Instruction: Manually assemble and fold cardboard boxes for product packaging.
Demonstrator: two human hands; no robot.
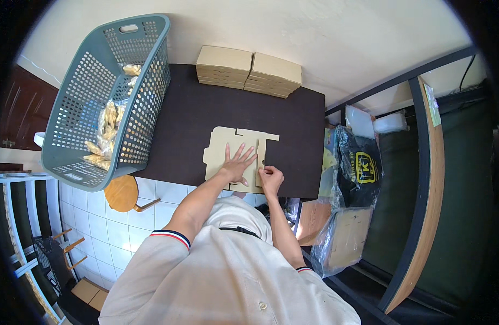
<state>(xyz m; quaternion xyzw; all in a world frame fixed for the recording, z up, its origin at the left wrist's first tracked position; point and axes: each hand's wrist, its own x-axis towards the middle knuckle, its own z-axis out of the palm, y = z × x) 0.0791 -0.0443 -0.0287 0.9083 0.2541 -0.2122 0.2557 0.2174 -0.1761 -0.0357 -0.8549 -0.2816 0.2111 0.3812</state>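
Observation:
A flat, die-cut cardboard box blank [219,143] lies at the near edge of the dark table. My left hand [237,163] presses on it with the palm down and the fingers spread. At the blank's right side, a narrow flap [261,149] is folded partway up. My right hand [271,179] pinches the near part of this flap between thumb and curled fingers.
Two stacks of folded cardboard boxes [224,57] stand at the table's back. A grey-green plastic basket [144,111] with bagged yellowish items [109,116] is on the left. A wooden stool [121,194] stands below it. Plastic-wrapped cardboard [347,235] and a shelf frame [431,189] are on the right.

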